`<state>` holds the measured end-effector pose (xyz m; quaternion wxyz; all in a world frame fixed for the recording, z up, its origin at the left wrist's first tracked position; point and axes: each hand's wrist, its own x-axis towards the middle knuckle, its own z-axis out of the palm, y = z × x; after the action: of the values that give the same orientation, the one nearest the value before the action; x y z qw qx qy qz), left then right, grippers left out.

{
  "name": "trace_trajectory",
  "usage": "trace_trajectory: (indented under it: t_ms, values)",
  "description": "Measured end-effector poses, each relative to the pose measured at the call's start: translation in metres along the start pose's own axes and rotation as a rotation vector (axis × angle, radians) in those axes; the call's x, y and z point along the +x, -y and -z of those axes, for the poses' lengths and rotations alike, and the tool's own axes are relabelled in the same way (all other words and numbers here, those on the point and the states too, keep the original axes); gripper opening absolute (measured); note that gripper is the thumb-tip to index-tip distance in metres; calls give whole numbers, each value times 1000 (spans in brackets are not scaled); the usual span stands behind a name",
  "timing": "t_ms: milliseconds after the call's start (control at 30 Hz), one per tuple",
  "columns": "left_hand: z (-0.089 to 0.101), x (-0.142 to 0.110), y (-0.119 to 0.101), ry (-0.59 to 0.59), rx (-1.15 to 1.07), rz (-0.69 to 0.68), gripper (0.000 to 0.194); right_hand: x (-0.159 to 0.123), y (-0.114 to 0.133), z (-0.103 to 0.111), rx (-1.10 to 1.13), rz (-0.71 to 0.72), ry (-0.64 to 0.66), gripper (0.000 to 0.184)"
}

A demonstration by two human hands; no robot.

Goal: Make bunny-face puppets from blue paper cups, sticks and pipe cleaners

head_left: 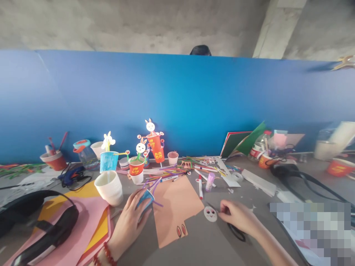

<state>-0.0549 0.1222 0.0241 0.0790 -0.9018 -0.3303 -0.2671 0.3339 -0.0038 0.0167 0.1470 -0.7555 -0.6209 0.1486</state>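
Observation:
My left hand is wrapped round a small blue paper cup lying tilted, with purple pipe cleaners sticking out of it. My right hand is closed, fingers curled, its fingertips at the right edge of a white paper face on the table. Whether they pinch anything is hidden. Under this hand a black loop shows, perhaps a scissors handle. Between the hands lies an orange-pink paper sheet, notched at one corner, with two red-centred ear shapes on its lower part.
Finished rabbit cup figures and a blue cup figure in a white cup stand at the back. Markers, a purple glue stick and pipe cleaners lie ahead. Headphones rest on coloured paper at left. A blue partition closes the back.

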Motion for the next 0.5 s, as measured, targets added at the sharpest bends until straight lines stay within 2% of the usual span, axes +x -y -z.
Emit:
trace_trajectory:
  t_ms: [100,167,267,333,500]
  values:
    - [1,-1,0,-9,0,-3,30,2,-1,5,-44,-29,-58,8]
    - [1,-1,1,-22,1,0,30,1,4,2,-51,28,-101,9]
    - [3,0,0,-23,1,8,32,-2,14,-9,-10,141,-57,20]
    - [4,0,-1,-22,-5,11,31,-3,19,-17,10,155,-4,27]
    - [6,-1,-4,-21,-19,23,31,-3,17,-27,80,175,11,13]
